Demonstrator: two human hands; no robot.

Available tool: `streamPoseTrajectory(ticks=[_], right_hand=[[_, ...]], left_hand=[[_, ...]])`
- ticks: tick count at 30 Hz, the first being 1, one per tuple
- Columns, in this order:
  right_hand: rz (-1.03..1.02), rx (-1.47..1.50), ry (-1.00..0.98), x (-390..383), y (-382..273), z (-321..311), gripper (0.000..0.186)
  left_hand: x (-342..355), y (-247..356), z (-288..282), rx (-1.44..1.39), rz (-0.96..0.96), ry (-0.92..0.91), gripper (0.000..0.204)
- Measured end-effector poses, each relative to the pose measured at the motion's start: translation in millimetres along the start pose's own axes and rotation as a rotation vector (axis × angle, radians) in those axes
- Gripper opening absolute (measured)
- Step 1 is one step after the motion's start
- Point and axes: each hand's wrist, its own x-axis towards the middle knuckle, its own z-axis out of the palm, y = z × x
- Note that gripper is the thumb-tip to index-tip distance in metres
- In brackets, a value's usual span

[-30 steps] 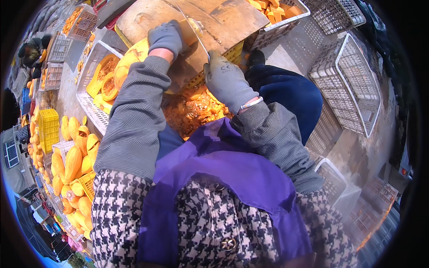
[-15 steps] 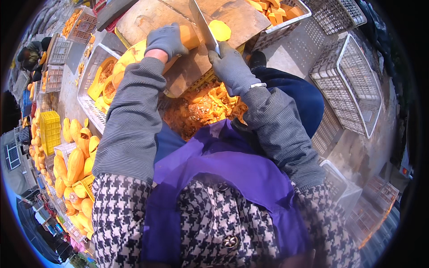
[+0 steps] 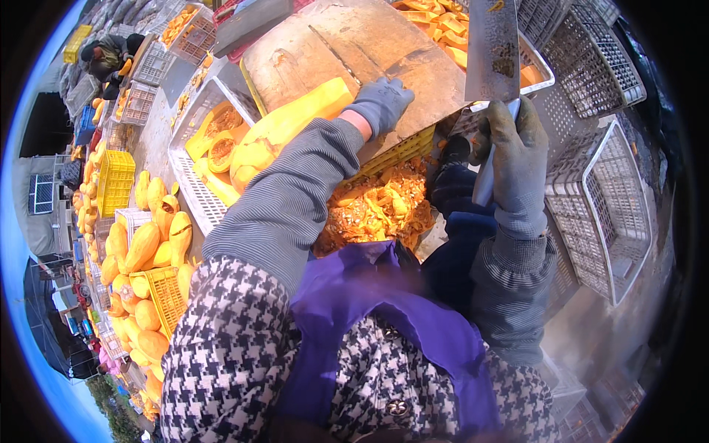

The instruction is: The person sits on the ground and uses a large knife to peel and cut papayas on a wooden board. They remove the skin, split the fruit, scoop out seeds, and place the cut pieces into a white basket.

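Note:
My left hand (image 3: 382, 105), in a grey glove, rests over the right part of the wooden cutting board (image 3: 310, 44). Its fingers are bent together, and whatever lies under them is hidden. Beside its wrist a long peeled orange squash (image 3: 295, 129) lies with its cut end on the board and its rounded end over a white crate (image 3: 193, 173). My right hand (image 3: 519, 159), gloved too, grips the pale handle of a cleaver (image 3: 492, 55), held off the board's right side with its broad blade pointing away from me. Shreds of orange flesh cling to the blade.
Stringy squash pulp with seeds (image 3: 380, 207) is heaped below the board. A crate of cut squash pieces (image 3: 443, 26) stands behind the cleaver. White plastic crates (image 3: 602, 210) line the right. Whole peeled squashes (image 3: 144, 247) pile up at left, and another person (image 3: 111, 63) sits far left.
The cleaver has left the board and swung right with my right hand. My left hand has slid right, off the squash. The cut round slice on the board no longer shows.

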Motion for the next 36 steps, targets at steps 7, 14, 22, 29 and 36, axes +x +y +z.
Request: streamPoseTrajectory(ticks=[7, 14, 22, 29, 36], right_hand=[[0.052, 0.027, -0.037, -0.2, -5.4, 0.2, 0.023], [-0.082, -0.512, -0.255, -1.9, 27.5, 10.3, 0.028], [-0.235, -1.04, -0.446, -3.0, 79.2, 92.1, 0.032], [-0.161, -1.021, -0.504, -1.2, 99.1, 115.7, 0.029], [-0.073, -0.819, -0.579, -17.8, 110.2, 121.1, 0.033]], left_hand=[[28.0, -56.8, -193.8, -0.005, -0.508, 0.799, 0.074], [-199.0, -158.6, -121.0, -0.824, -0.777, 0.599, 0.069], [-283.0, -72.0, 44.7, -2.343, -0.931, 1.021, 0.08], [-273.7, -75.8, 28.0, -2.375, -0.692, 0.995, 0.068], [-273.0, -103.5, -87.8, -0.993, -0.625, 0.905, 0.073]])
